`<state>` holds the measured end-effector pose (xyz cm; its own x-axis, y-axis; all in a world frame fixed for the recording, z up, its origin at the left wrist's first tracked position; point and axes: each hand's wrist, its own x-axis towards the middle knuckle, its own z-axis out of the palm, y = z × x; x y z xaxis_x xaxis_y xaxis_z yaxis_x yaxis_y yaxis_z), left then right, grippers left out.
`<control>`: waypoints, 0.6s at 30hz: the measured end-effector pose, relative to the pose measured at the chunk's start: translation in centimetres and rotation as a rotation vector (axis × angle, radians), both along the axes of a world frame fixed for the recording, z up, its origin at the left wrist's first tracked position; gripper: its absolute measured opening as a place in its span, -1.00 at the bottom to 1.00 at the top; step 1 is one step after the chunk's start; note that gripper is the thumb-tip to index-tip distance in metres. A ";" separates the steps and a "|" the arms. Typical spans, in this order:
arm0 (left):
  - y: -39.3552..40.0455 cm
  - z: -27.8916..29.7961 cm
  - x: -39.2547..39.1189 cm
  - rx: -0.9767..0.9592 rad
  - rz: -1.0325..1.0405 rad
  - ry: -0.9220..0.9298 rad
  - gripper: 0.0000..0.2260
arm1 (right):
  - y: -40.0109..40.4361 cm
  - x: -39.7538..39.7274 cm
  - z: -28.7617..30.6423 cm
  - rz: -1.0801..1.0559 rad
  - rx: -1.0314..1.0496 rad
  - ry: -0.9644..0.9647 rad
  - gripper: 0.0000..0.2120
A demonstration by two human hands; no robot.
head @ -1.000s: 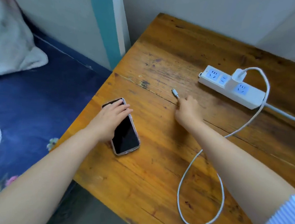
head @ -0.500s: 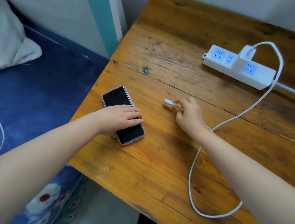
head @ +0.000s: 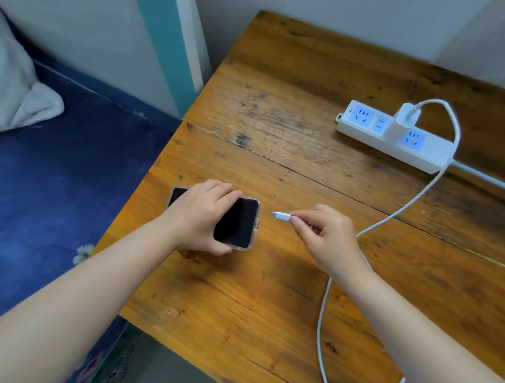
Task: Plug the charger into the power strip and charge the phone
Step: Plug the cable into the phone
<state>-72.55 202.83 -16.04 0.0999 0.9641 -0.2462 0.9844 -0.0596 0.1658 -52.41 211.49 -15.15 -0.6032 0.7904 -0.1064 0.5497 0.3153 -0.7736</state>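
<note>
Near edge: 2 bare forearms reach in over a worn brown wooden plank table (head: 264, 328). A thin white charging cable (head: 322, 326) loops close to the near right table edge, passes under the right wrist and runs far-right up to the charger. The left hand (head: 202, 217) is clamped around a black-screened smartphone in a clear case (head: 238, 222), fingers over its far edge, thumb on the near edge, palm covering its left part; whether the phone sits flat on the table or is lifted, cannot tell. The phone lies crosswise near the table's left edge, 1 short end facing right. The right hand (head: 327, 236) has thumb and forefinger pinched together on the small white cable connector (head: 281, 215), other fingers curled in. The connector tip points left at the phone's right end, just beside it, not touching. Farther right, a white rectangular power strip with blue sockets (head: 370, 131) lies on the table, its own white cord leaving right. A small white cube charger (head: 405, 120) stands plugged into it between 2 sockets. Left of the table, a blue floral bedsheet (head: 66, 161) and a white pillow (head: 8, 90).
</note>
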 end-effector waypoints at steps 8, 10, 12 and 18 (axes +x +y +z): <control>-0.8 1.2 0.5 0.112 0.047 -0.117 -0.21 | -1.1 -0.8 2.2 0.079 0.024 -0.046 -0.87; -0.8 1.2 0.7 0.116 0.022 -0.106 -0.20 | -1.3 -0.8 2.0 0.088 0.006 -0.087 -0.85; -1.0 1.2 0.9 0.124 0.008 -0.089 -0.20 | -1.5 -0.9 1.8 0.093 -0.007 -0.121 -0.83; -0.8 1.2 1.1 0.118 -0.017 -0.050 -0.21 | -1.5 -1.1 1.8 0.073 -0.048 -0.146 -0.83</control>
